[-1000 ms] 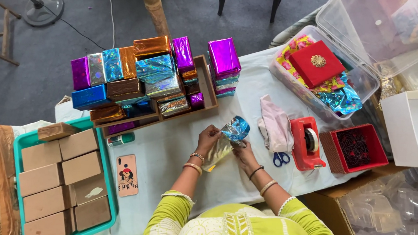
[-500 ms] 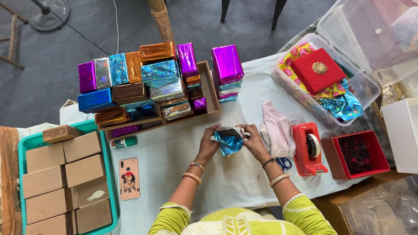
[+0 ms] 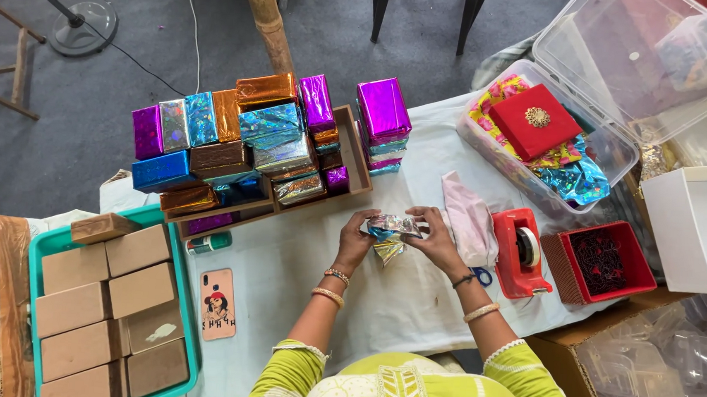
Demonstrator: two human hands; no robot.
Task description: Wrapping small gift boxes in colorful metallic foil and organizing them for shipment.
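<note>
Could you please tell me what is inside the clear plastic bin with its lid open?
The clear plastic bin holds a red box lying on shiny coloured wrapping sheets; anything beneath them is covered.

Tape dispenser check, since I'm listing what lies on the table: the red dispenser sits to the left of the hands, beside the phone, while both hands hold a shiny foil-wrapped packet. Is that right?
Not quite. The head view shows the red tape dispenser to the right of the hands, far from the phone. The rest holds: the left hand and right hand both hold the foil-wrapped packet.
</note>
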